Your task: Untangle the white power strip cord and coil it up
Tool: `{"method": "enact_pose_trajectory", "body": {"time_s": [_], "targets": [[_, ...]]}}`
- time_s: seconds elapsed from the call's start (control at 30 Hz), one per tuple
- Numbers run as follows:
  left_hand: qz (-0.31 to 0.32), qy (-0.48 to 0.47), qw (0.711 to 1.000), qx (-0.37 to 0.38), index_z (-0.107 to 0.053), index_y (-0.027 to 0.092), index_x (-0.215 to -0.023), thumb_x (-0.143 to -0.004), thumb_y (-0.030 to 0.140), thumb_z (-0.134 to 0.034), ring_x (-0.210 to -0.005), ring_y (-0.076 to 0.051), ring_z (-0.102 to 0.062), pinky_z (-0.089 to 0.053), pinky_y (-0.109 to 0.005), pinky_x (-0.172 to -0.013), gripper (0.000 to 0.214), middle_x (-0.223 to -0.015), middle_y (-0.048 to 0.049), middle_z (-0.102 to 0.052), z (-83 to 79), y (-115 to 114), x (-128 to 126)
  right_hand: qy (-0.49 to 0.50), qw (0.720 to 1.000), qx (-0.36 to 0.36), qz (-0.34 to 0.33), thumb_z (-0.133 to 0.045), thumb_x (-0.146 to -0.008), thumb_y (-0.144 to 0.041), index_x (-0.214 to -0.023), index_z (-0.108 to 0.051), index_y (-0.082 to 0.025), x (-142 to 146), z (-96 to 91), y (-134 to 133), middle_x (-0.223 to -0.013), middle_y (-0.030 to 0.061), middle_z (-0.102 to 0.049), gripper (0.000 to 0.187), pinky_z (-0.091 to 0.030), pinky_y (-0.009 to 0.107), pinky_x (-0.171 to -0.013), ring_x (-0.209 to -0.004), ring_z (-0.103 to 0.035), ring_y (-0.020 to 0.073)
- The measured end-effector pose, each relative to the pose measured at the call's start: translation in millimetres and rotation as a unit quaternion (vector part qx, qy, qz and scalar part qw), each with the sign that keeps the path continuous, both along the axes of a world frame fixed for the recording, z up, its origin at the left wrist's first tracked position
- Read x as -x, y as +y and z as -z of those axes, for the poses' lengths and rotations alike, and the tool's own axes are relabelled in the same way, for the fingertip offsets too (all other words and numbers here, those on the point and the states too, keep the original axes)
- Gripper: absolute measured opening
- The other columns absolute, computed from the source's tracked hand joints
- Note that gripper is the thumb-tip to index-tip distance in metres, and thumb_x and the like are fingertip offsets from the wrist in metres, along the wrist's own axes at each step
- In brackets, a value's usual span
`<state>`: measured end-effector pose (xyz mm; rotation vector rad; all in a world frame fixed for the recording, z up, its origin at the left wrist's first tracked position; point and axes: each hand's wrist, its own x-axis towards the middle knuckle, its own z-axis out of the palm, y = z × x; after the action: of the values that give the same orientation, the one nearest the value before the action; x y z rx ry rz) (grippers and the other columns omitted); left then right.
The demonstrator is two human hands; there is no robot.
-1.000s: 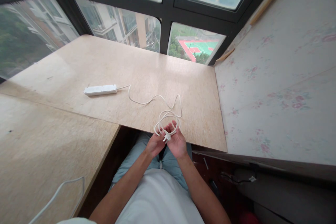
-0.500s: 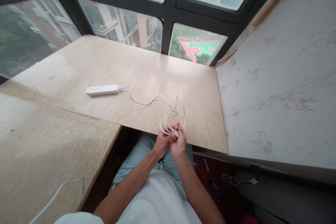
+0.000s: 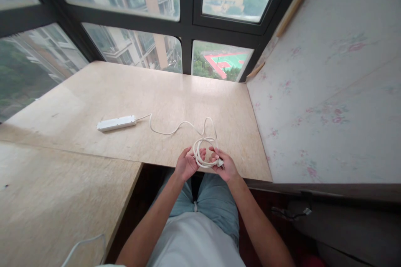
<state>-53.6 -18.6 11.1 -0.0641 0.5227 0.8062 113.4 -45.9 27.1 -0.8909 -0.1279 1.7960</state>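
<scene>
In front of my body, a white power cord (image 3: 197, 156) is wound in a few loose loops between my hands. My left hand (image 3: 187, 164) is palm up with thumb and fingers apart, the fingertips touching the left side of the loops. My right hand (image 3: 228, 167) is closed around the plug (image 3: 219, 162) at the cord's end, beside the right side of the coil. From the coil the cord runs in waves over the tabletop to a white power strip (image 3: 116, 123), which lies on the left.
The pale tabletop (image 3: 169, 96) reaches the dark window frame (image 3: 186, 56) at the back. A papered wall (image 3: 313, 104) bounds it on the right. Another white cable (image 3: 84, 241) lies on the near-left surface (image 3: 62, 200). A dark cord (image 3: 290, 216) is low on the right.
My hands have moved apart; the left has opened away from the plug, while the right keeps it. The coil now hangs more upright between them. The view has tilted up a little.
</scene>
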Motion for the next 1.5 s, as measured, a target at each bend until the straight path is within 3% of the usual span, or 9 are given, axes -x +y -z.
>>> {"method": "enact_pose_trajectory", "body": {"time_s": [0.27,0.43,0.7,0.87,0.97,1.07,1.17,1.33,1.5], "targets": [[0.027,0.051,0.998,-0.017,-0.064,0.007,-0.101,-0.089,0.029,-0.051,-0.084,-0.017,-0.067,-0.053,-0.027,-0.075,0.029,-0.101,-0.0142,-0.069,-6.7,20,-7,-0.044,0.98,-0.021,-0.191,-0.067,-0.081,-0.029,-0.098,-0.065,-0.01,-43,-6.5,-5,-0.051,-0.0069,-0.045,0.025,-0.043,0.02,-0.048,-0.046,-0.05,0.0073],[0.128,0.097,0.984,-0.082,-0.066,0.007,-0.102,-0.087,0.03,-0.057,-0.085,-0.02,-0.068,-0.053,-0.03,-0.077,0.029,-0.103,-0.0156,-0.068,-10.1,17,-16,-0.122,0.942,-0.056,-0.306,-0.066,-0.082,-0.035,-0.097,-0.063,-0.009,-67,-10.5,-4,-0.051,-0.0064,-0.048,0.031,-0.046,0.021,-0.048,-0.042,-0.05,0.0079],[0.223,0.117,0.96,-0.126,-0.065,0.01,-0.099,-0.08,0.038,-0.067,-0.076,-0.022,-0.068,-0.052,-0.034,-0.075,0.033,-0.088,-0.0131,-0.069,-11.3,1,-32,-0.246,0.815,-0.125,-0.509,-0.066,-0.079,-0.046,-0.088,-0.064,-0.01,-76,-34.3,21,-0.053,-0.0021,-0.056,0.037,-0.043,0.02,-0.044,-0.042,-0.053,0.0096],[0.225,0.144,0.942,-0.203,-0.062,0.01,-0.088,-0.076,0.036,-0.072,-0.061,-0.015,-0.063,-0.049,-0.027,-0.062,0.03,-0.077,-0.0073,-0.064,-17.1,-7,-36,-0.371,0.728,-0.157,-0.554,-0.066,-0.077,-0.051,-0.07,-0.062,-0.011,-61,-43.8,44,-0.055,-0.0013,-0.056,0.04,-0.038,0.017,-0.04,-0.038,-0.048,0.0065],[0.205,0.162,0.942,-0.209,-0.06,0.012,-0.087,-0.07,0.029,-0.076,-0.057,-0.013,-0.061,-0.05,-0.028,-0.062,0.03,-0.071,-0.0024,-0.06,-16.7,-11,-38,-0.41,0.71,-0.164,-0.549,-0.064,-0.077,-0.054,-0.069,-0.06,-0.012,-52,-47.4,58,-0.057,0.0001,-0.059,0.042,-0.036,0.018,-0.038,-0.037,-0.047,0.0065],[0.163,0.173,0.953,-0.189,-0.059,0.011,-0.085,-0.07,0.032,-0.076,-0.046,-0.007,-0.051,-0.048,-0.025,-0.055,0.03,-0.059,0.0022,-0.053,-12.9,-12,-40,-0.402,0.726,-0.167,-0.532,-0.064,-0.077,-0.056,-0.074,-0.062,-0.012,-46,-45.0,69,-0.059,0.0013,-0.061,0.043,-0.037,0.018,-0.039,-0.038,-0.047,0.0069],[0.103,0.155,0.973,-0.133,-0.054,0.014,-0.08,-0.072,0.035,-0.073,-0.037,-0.002,-0.033,-0.035,-0.018,-0.043,0.03,-0.047,0.0093,-0.036,-8.2,-10,-41,-0.378,0.781,-0.148,-0.474,-0.063,-0.077,-0.059,-0.075,-0.062,-0.013,-42,-31.9,75,-0.059,0.0021,-0.062,0.046,-0.037,0.019,-0.038,-0.038,-0.049,0.0079],[0.029,0.128,0.991,-0.034,-0.049,0.015,-0.073,-0.075,0.029,-0.069,-0.031,-0.002,-0.017,-0.017,-0.017,-0.035,0.025,-0.04,0.0124,-0.02,-4.5,-7,-44,-0.357,0.893,-0.09,-0.258,-0.062,-0.078,-0.063,-0.074,-0.06,-0.012,-33,-1.5,74,-0.063,0.0047,-0.063,0.051,-0.036,0.017,-0.036,-0.044,-0.056,0.0105],[-0.031,0.14,0.99,-0.001,-0.052,0.015,-0.079,-0.075,0.032,-0.066,-0.03,-0.002,-0.015,-0.011,-0.017,-0.035,0.022,-0.039,0.0128,-0.019,-6.3,-11,-51,-0.296,0.952,0.004,-0.072,-0.046,-0.091,-0.058,-0.078,-0.058,-0.013,-26,3.7,67,-0.069,0.0067,-0.065,0.049,-0.046,0.022,-0.045,-0.051,-0.061,0.0134]]}}
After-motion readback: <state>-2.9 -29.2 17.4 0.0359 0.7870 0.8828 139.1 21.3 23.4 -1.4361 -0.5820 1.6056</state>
